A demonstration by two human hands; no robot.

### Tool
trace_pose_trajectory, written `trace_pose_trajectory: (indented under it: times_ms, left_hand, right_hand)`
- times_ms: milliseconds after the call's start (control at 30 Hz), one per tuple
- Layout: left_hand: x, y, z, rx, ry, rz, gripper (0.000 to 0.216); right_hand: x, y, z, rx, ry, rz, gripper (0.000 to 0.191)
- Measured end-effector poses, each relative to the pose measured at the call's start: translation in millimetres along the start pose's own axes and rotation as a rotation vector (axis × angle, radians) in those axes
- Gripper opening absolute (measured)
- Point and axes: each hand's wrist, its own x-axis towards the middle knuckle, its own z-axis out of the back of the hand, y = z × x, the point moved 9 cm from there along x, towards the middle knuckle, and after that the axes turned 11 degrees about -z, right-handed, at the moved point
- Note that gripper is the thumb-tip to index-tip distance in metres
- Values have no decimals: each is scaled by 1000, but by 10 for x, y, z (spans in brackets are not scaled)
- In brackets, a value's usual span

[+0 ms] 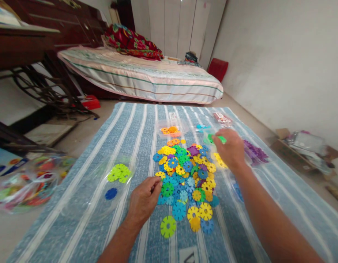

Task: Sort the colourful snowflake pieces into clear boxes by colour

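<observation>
1. Pinched in right hand (231, 149): green plastic gear-shaped disc (218, 138), beyond far right edge of multicoloured disc pile (185, 179).
2. Curled at pile's near left edge: left hand (145, 199), grip state unclear.

I see a bed (147, 78) with a red floral blanket (132, 42), a dark treadle table (34, 54) on the left, and a cluttered cardboard box (295, 153) on the right.
</observation>
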Motion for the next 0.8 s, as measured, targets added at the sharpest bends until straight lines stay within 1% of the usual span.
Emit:
trace_pose_trajectory:
  times_ms: [33, 67, 100, 133, 167, 200, 267, 300, 333, 400, 467, 533, 633, 700, 800]
  left_hand:
    - [1, -8, -2, 0, 4, 3, 22]
    - [2, -19, -5, 0, 10, 6, 22]
    - [3, -28, -8, 2, 16, 9, 22]
    - [3, -36, -10, 4, 20, 13, 23]
    - [3, -42, -11, 7, 23, 15, 23]
    - [4, -46, -13, 9, 24, 16, 23]
    - [4, -51, -21, 8, 28, 12, 24]
    - [3, -52, -24, 6, 29, 9, 24]
    - [2, -51, -26, 6, 29, 5, 24]
    - [-1, -46, -27, 6, 29, -2, 23]
    - [-6, -40, -18, 6, 25, -9, 23]
    - [-8, -31, -2, 5, 13, -12, 23]
    - [-6, -10, 14, 2, -4, -8, 23]
    - [-1, -1, 10, -6, -7, -8, 23]
    - [8, 6, 8, -13, -11, -13, 22]
  right_hand:
    - [105, -87, 86, -48, -75, -21, 17]
    - [139, -134, 129, -75, -111, -34, 20]
    - [103, -137, 126, -74, -104, -37, 23]
    - [-3, -89, 80, -45, -54, -24, 24]
    - [-173, 8, 6, 6, 26, 2, 22]
    - [-399, 152, -95, 69, 145, 43, 20]
    - [-945, 539, -240, 204, 359, 171, 16]
    - [-1215, 723, -292, 228, 450, 226, 14]
    - [-1457, 878, -338, 221, 528, 267, 14]
    - [-1848, 1104, -435, 172, 683, 335, 21]
    - [-2077, 1213, -506, 115, 779, 388, 31]
    - [-2167, 1236, -553, 80, 815, 413, 36]
    - [-2188, 1202, -596, 78, 819, 399, 35]
    - [-2194, 1176, -616, 102, 814, 366, 29]
    - [-2183, 1147, -633, 196, 809, 292, 14]
